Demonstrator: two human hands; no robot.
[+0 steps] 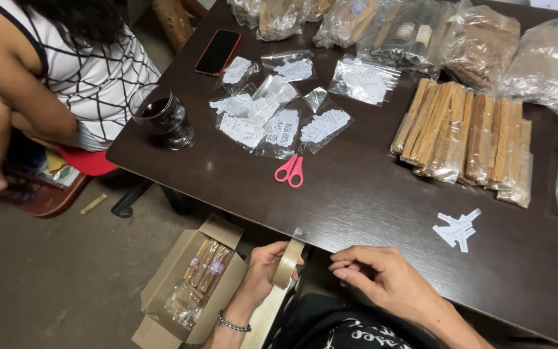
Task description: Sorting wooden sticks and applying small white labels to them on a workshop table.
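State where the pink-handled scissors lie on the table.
In the head view the scissors lie left of centre on the dark table, just below the small bags of paper labels, right of the glass.

You are looking down on a dark brown wooden table [356,187] with a glossy top; soft overhead light reflects as pale patches along its near edge and centre. The table fills the right and upper parts of the view, its corner at the left. Below and to the left lies a plain grey-brown floor [53,278], matte, a little scuffed. A dark table leg or base [130,200] shows under the corner. At the far left edge you see part of a reddish wooden seat [40,197] on the floor. No walls or windows come into view.
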